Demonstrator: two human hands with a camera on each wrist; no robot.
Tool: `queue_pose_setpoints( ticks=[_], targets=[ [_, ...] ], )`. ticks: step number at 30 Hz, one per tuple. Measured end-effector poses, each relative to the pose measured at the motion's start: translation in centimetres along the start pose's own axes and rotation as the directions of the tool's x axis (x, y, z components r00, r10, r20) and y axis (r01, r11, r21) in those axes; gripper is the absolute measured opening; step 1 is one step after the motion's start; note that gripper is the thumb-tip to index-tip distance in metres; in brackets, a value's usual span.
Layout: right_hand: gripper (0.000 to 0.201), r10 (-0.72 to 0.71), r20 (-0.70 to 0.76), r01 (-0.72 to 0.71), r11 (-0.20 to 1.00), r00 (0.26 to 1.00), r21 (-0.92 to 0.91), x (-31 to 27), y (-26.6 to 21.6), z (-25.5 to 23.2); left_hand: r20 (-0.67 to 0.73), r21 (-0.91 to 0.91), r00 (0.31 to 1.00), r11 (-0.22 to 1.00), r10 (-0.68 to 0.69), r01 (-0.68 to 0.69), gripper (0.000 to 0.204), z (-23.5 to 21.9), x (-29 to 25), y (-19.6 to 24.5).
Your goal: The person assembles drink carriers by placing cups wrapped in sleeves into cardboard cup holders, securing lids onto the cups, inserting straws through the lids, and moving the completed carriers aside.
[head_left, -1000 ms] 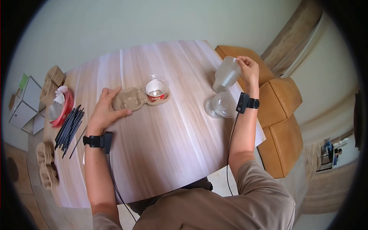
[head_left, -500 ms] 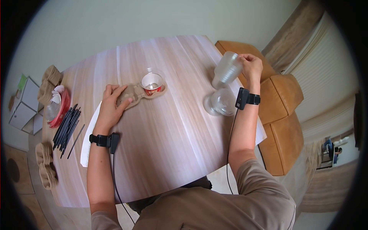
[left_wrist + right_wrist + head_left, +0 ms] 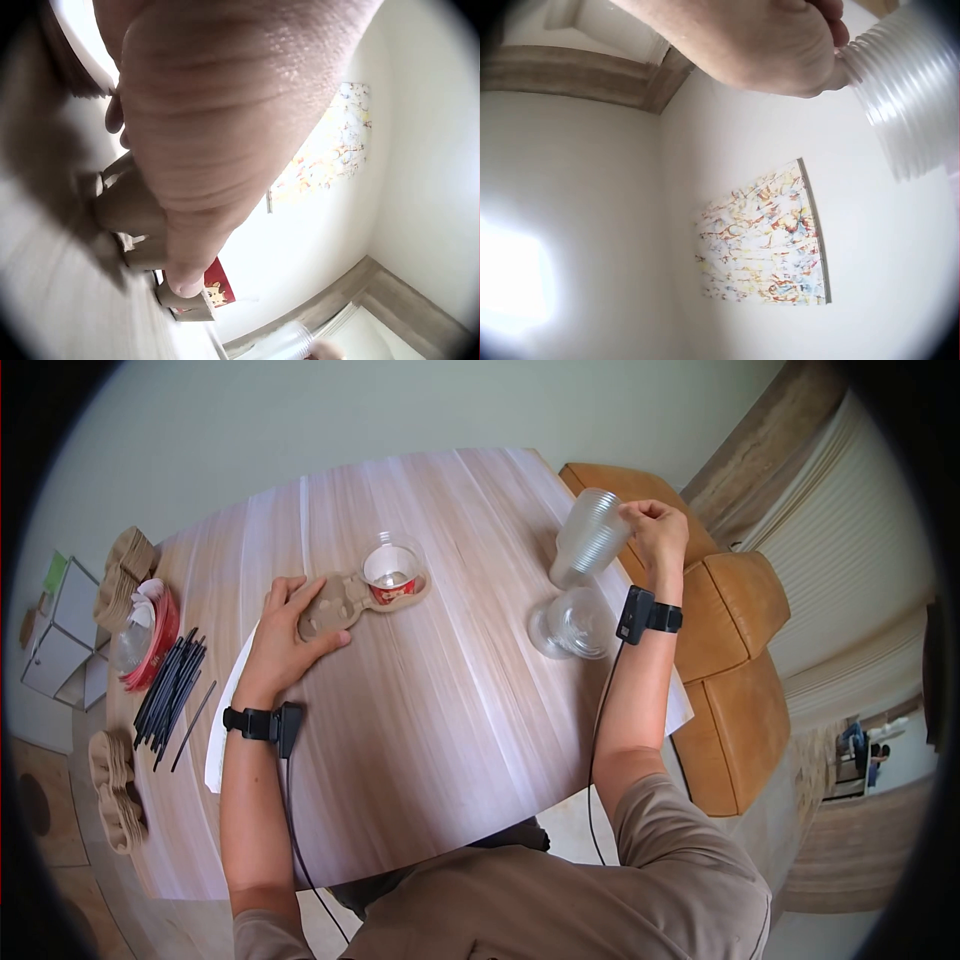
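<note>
In the head view my left hand (image 3: 283,645) grips one end of a brown moulded-pulp cup carrier (image 3: 328,612), thumb on the near side and fingers on the far side. At the carrier's other end sits a red-and-white cup (image 3: 396,593) with a clear plastic rim above it. The left wrist view shows my thumb close to that cup's red print (image 3: 219,283). To the right, my right hand (image 3: 662,538) pinches the rim of a tilted stack of clear plastic cups (image 3: 588,538), whose ribbed rims (image 3: 904,97) also appear in the right wrist view.
Clear domed plastic pieces (image 3: 578,625) stand just below the held stack. Black straws (image 3: 170,690), a red basket (image 3: 160,640) and stacked pulp carriers (image 3: 118,790) line the table's left side. White paper (image 3: 222,730) lies beside my left forearm. Tan seating (image 3: 735,620) adjoins the right edge.
The carrier and its cup have shifted slightly away from me with my left hand. My right hand keeps its pinch on the cup stack, nearly still. More of the white paper shows.
</note>
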State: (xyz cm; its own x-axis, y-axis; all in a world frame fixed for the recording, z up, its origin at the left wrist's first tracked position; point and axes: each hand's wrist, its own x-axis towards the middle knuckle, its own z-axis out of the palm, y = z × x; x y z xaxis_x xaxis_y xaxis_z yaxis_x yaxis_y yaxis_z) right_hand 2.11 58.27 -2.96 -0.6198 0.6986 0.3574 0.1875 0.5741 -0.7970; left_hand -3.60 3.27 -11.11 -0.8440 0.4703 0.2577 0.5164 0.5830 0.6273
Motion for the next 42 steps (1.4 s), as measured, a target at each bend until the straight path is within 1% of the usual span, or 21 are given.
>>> queue_pose_setpoints(
  ticks=[7,9,10,12,13,14,16,17,18,19,20,21,22,24,26,28,29,30,32,34,42],
  targets=[
    [0.011,-0.032,-0.056,0.038,0.994,0.998,0.098,-0.1,0.2,-0.3,-0.011,0.019,1.000,1.000,0.000,0.000,0.088,0.4,0.2,-0.5],
    [0.016,-0.088,-0.009,0.088,0.976,0.996,0.201,1.8,2.4,-0.2,-0.075,0.045,0.995,0.997,0.063,-0.060,0.089,1.2,0.3,-1.7],
    [0.015,-0.062,-0.042,0.066,0.991,0.997,0.116,0.7,0.4,-0.8,-0.090,0.055,0.991,0.994,0.095,-0.090,0.090,1.3,0.3,-1.7],
    [0.019,-0.109,-0.050,0.114,0.988,0.993,0.102,2.4,1.1,-1.6,-0.149,0.077,0.983,0.992,0.107,-0.096,0.092,0.4,0.2,-1.7],
    [0.019,-0.130,-0.020,0.132,0.965,0.991,0.227,2.3,0.8,-2.2,-0.178,0.076,0.978,0.992,0.112,-0.100,0.094,-0.3,0.2,-2.0],
    [0.017,-0.141,-0.028,0.143,0.955,0.990,0.260,3.2,1.3,-2.5,-0.184,0.106,0.981,0.994,0.059,-0.040,0.094,-2.1,-0.1,-2.0],
    [0.017,-0.195,-0.106,0.221,0.897,0.975,0.382,3.4,0.4,-3.3,-0.066,0.040,0.974,0.975,-0.217,0.220,0.094,-6.5,-0.4,-0.3],
    [0.015,-0.218,-0.124,0.250,0.886,0.968,0.391,2.7,-0.8,-3.0,-0.044,0.081,0.954,0.950,-0.298,0.300,0.094,-7.8,-0.9,-0.3],
    [0.014,-0.243,-0.151,0.284,0.874,0.958,0.394,1.7,-2.4,-3.1,-0.046,0.086,0.948,0.944,-0.314,0.317,0.094,-8.6,-1.4,-0.3],
    [0.013,-0.207,-0.176,0.254,0.914,0.962,0.315,-0.7,-5.4,-2.8,-0.004,0.213,0.917,0.896,-0.399,0.390,0.095,-9.0,-2.0,-0.2],
    [0.013,-0.211,-0.170,0.256,0.913,0.963,0.318,-2.4,-7.2,-1.7,0.028,0.336,0.877,0.830,-0.481,0.445,0.096,-9.3,-2.4,-0.1],
    [0.012,-0.266,-0.150,0.304,0.873,0.952,0.381,-3.8,-8.8,-0.8,0.049,0.396,0.832,0.776,-0.552,0.492,0.096,-9.2,-2.4,0.2],
    [0.012,-0.322,-0.136,0.348,0.828,0.937,0.440,-4.7,-10.1,-0.1,0.044,0.391,0.833,0.777,-0.551,0.493,0.096,-8.8,-2.4,0.2],
    [0.014,-0.396,0.105,0.287,0.801,0.912,0.526,-7.7,-12.0,3.3,0.080,0.417,0.844,0.787,-0.531,0.456,0.088,-7.5,-2.2,-0.9],
    [0.016,-0.438,0.424,0.182,0.834,0.793,0.520,-11.4,-13.4,6.8,0.068,0.442,0.857,0.785,-0.511,0.433,0.081,-6.5,-1.9,-2.0],
    [0.014,-0.450,0.630,0.033,0.829,0.633,0.558,-14.6,-13.7,10.7,0.069,0.472,0.880,0.793,-0.470,0.386,0.072,-6.2,-1.8,-2.3],
    [0.011,-0.409,0.686,0.017,0.865,0.602,0.501,-16.3,-13.9,12.1,0.070,0.472,0.880,0.793,-0.469,0.385,0.072,-6.3,-1.8,-2.3],
    [0.011,-0.408,0.685,0.016,0.865,0.604,0.501,-17.5,-13.8,13.2,0.063,0.463,0.885,0.798,-0.462,0.384,0.067,-6.4,-1.8,-2.2],
    [0.009,-0.421,0.751,-0.012,0.869,0.508,0.495,-19.1,-13.3,14.9,0.057,0.456,0.888,0.803,-0.457,0.384,0.062,-6.8,-1.7,-1.9],
    [0.008,-0.407,0.761,-0.022,0.876,0.505,0.482,-19.7,-13.0,15.5,0.110,0.431,0.823,0.773,-0.557,0.465,0.066,-7.1,-1.3,-1.7],
    [0.006,-0.377,0.775,-0.027,0.892,0.507,0.452,-20.1,-12.4,16.4,0.072,0.387,0.875,0.822,-0.479,0.419,0.052,-7.4,-1.6,-2.2]
  ],
)
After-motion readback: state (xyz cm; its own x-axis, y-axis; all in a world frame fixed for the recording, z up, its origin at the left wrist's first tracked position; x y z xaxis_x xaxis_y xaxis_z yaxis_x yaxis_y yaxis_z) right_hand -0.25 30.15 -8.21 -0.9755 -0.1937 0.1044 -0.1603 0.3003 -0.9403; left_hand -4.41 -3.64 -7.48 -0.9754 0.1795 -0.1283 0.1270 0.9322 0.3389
